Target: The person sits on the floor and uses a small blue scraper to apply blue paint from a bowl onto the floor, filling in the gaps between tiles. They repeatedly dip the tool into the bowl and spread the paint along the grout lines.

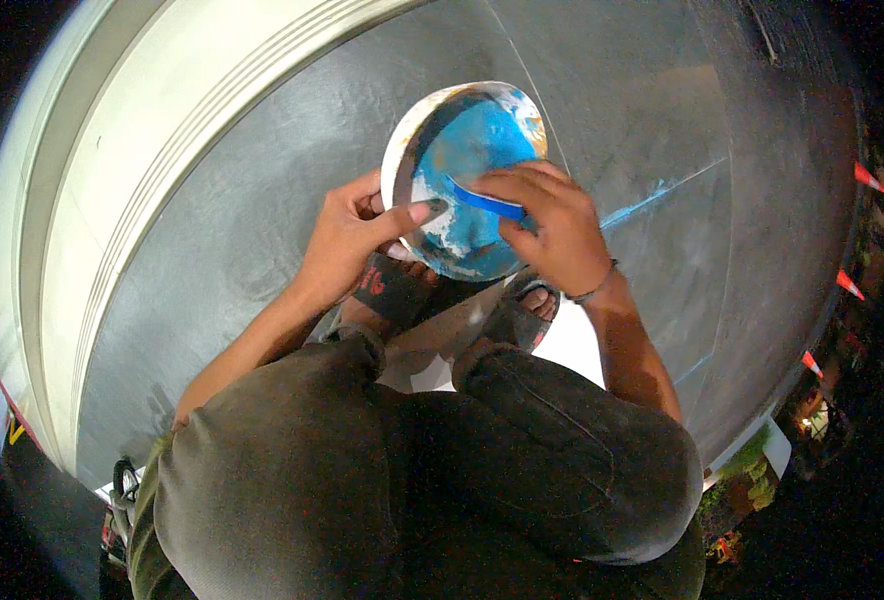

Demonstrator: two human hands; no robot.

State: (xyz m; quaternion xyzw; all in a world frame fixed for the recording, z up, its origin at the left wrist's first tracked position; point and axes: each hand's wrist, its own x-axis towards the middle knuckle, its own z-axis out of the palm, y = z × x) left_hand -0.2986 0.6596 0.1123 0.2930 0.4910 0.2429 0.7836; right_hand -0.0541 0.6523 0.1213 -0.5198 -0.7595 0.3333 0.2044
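Note:
A round, shallow white bowl (pixel 395 185) is tilted in front of me, its inside smeared with blue, white, dark and orange paint. My left hand (pixel 350 228) grips its left edge, the thumb over the rim and the fingers behind it. Over the bowl's right side, my right hand (pixel 560 228) is closed on a narrow blue strip with a pale edge (pixel 489 201); it looks like a flat scraper, though the fingers hide part of it. The strip's free end reaches over the painted inside; whether it touches the paint I cannot tell.
Below the bowl are my sandalled feet (pixel 394 290), on the dark grey floor (pixel 262 190). A blue smear (pixel 652 198) follows a floor seam at right. A pale ridged wall (pixel 152 140) curves along the left. Orange cones (pixel 849 286) stand beyond the far right edge.

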